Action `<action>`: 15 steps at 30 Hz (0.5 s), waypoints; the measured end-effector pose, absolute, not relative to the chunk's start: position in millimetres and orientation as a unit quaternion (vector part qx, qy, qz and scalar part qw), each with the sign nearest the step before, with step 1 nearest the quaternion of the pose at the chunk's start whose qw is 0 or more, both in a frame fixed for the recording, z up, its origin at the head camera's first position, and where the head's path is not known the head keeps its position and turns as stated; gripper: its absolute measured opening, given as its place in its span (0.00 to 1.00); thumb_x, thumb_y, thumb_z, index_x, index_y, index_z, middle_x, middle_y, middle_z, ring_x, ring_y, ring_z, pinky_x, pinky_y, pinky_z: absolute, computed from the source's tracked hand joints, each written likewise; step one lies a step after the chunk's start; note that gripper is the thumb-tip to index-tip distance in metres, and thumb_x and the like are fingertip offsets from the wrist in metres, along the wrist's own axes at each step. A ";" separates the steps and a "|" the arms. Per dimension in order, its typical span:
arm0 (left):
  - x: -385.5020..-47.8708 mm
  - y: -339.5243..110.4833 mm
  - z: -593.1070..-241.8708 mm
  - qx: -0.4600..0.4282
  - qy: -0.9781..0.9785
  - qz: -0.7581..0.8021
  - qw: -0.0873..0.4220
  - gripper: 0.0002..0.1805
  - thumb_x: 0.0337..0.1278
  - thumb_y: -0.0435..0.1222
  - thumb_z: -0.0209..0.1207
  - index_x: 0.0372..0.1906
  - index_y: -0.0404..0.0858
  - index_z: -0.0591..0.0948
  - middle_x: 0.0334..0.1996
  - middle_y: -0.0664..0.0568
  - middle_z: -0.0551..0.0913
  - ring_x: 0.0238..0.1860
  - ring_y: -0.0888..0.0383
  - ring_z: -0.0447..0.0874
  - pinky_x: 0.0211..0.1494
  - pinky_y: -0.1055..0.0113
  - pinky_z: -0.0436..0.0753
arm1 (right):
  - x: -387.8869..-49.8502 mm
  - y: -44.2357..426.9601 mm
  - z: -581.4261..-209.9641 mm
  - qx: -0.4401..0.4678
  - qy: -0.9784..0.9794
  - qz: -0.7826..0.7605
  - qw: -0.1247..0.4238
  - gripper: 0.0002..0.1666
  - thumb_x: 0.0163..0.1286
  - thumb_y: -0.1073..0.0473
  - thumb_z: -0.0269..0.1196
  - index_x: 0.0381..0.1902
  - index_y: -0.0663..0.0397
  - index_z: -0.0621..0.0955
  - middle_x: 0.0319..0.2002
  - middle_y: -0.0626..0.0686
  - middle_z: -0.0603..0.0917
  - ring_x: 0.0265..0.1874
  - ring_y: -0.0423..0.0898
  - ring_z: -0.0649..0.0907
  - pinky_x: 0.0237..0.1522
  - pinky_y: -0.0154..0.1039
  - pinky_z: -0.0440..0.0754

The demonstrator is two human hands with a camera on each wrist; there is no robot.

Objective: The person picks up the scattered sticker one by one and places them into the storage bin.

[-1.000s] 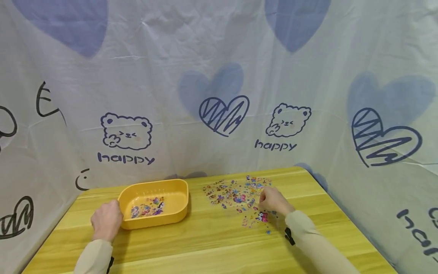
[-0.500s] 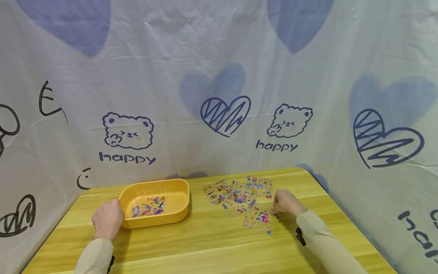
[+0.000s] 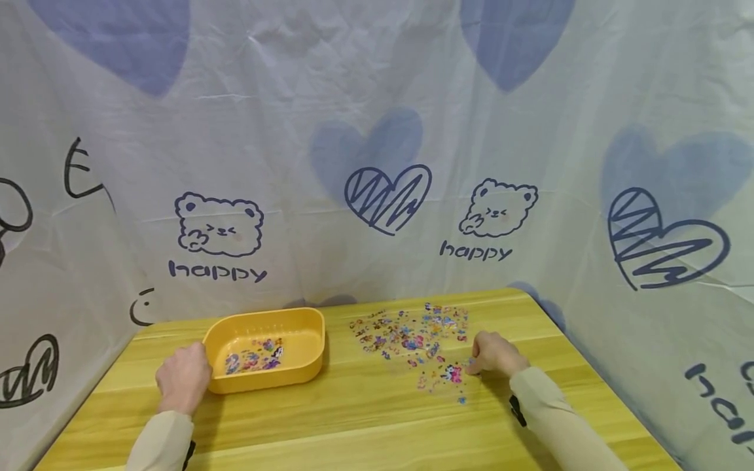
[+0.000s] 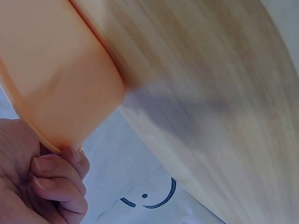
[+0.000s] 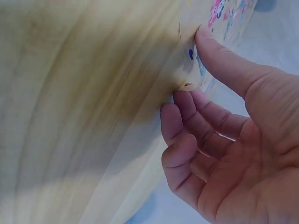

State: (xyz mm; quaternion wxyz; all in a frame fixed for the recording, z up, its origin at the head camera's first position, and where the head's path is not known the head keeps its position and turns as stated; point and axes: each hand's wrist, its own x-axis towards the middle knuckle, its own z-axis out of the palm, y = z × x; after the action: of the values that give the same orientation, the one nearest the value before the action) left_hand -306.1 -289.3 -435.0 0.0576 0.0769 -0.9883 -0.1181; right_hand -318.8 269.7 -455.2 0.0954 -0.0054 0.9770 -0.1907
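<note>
At the left, my left hand [image 3: 184,379] grips the short side of a yellow basin [image 3: 268,378], with small colourful pieces [image 3: 250,360] inside. In the left wrist view, the fingers of the left hand [image 4: 51,179] curl round the basin's rim [image 4: 35,133]. My right hand [image 3: 499,354] touches the right edge of scattered stickers [image 3: 452,373] on the table. The right wrist view shows the right hand [image 5: 238,126] with thumb and fingers apart, a small curled edge [image 5: 188,87] at one fingertip and printed stickers [image 5: 217,11] beyond the thumb.
The basin and the stickers share a yellow wood-grain table [image 3: 353,418]. Behind and beside it hangs a pale cloth [image 3: 283,163] with printed hearts and bears. More small colourful pieces [image 3: 412,340] spread toward the table's back edge.
My right hand has moved right and slightly toward me, from among the pieces to their right edge, then stayed nearly there. My left hand keeps its grip on the basin.
</note>
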 end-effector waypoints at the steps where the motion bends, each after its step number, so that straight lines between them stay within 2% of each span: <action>1: -305.6 -289.3 -434.4 0.076 -0.988 -0.118 0.058 0.09 0.62 0.26 0.46 0.34 0.27 0.78 0.24 0.36 0.77 0.25 0.43 0.78 0.20 0.52 0.74 | -318.2 269.8 -455.3 -0.008 0.977 -0.193 0.096 0.16 0.54 0.55 0.75 0.28 0.55 0.77 0.26 0.50 0.76 0.24 0.44 0.72 0.28 0.37 0.69; 7: -304.0 -288.8 -434.1 0.071 -0.988 -0.117 0.067 0.09 0.61 0.26 0.46 0.32 0.28 0.78 0.25 0.34 0.78 0.25 0.40 0.79 0.20 0.50 0.74 | -317.0 270.6 -455.7 -0.006 0.973 -0.201 0.113 0.16 0.57 0.56 0.74 0.28 0.55 0.77 0.25 0.50 0.76 0.24 0.44 0.71 0.28 0.38 0.67; 15: -304.7 -289.3 -434.7 0.069 -0.988 -0.117 0.067 0.10 0.62 0.26 0.46 0.31 0.29 0.77 0.24 0.35 0.78 0.24 0.42 0.79 0.19 0.51 0.74 | -317.9 268.5 -456.2 0.006 0.974 -0.195 0.115 0.16 0.57 0.55 0.74 0.28 0.55 0.76 0.25 0.50 0.75 0.23 0.43 0.72 0.28 0.38 0.68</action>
State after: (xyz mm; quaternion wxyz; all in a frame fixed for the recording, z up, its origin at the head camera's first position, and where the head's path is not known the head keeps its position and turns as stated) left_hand -304.7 -289.3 -434.7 0.0672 0.0695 -0.9884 -0.1170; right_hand -317.9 268.5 -456.2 0.1151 0.0058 0.9740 -0.1949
